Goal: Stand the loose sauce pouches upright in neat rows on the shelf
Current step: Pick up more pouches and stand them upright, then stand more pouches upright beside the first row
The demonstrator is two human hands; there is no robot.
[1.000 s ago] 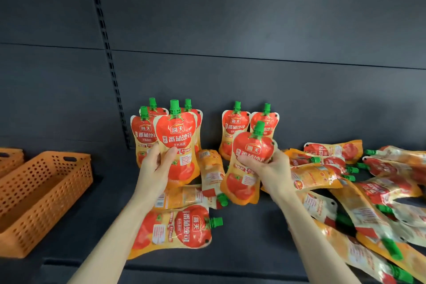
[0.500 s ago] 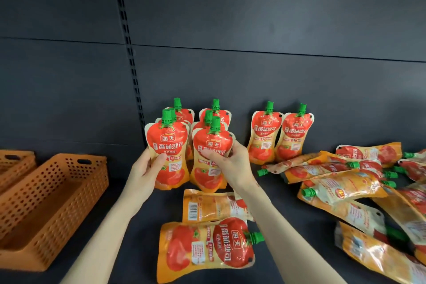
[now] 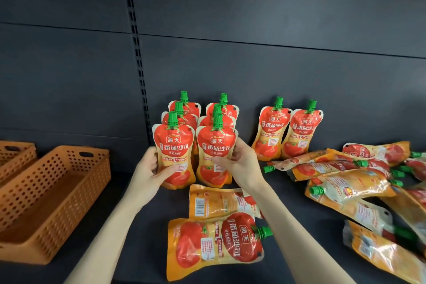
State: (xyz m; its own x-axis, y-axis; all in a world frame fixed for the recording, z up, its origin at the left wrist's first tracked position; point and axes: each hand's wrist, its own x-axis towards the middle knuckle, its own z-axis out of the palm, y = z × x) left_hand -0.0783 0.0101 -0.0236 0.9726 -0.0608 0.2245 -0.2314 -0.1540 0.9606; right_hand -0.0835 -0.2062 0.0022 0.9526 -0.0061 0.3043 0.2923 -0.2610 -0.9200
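Dark shelf [image 3: 138, 249] with an orange basket [image 3: 55, 203] at its left end. Right of the basket, two rows of three red sauce pouches stand upright, green caps up. The left hand [image 3: 148, 174] grips the left pouch [image 3: 174, 145], front of the row nearer the basket, thumb across its face. The right hand [image 3: 243, 167] grips the right pouch [image 3: 216, 145], front of the next row. Farther from the basket stands an upright pair [image 3: 285, 134], then a loose heap [image 3: 345, 182] lying flat. Two flat pouches [image 3: 216, 244] lie in front of the rows
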